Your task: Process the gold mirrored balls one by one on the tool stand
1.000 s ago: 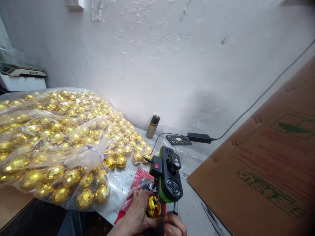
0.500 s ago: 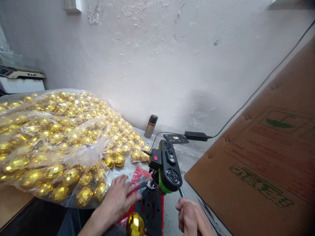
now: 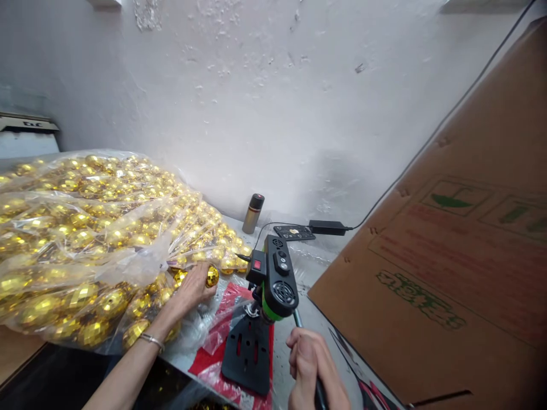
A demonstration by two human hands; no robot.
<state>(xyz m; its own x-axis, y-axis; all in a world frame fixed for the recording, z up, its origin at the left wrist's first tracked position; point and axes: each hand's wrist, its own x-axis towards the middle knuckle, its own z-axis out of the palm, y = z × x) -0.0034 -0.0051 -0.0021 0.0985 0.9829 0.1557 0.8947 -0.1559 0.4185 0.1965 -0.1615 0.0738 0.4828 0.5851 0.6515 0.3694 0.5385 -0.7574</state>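
Since the right hand (image 3: 314, 361) clenched a black-handled grey metal rod (image 3: 298, 319) right of the black-and-green machine (image 3: 278, 274), the left hand (image 3: 193, 289), presumably thus free, grasped a faceted gold ball (image 3: 212, 276) left of that machine.

The left forearm (image 3: 134, 361) stretches forward and inward, ending in the left hand (image 3: 193, 288), back upward, fingers bent with their tips partly hidden. The right hand (image 3: 315, 364), nearer the body, is curled into a closed grip.
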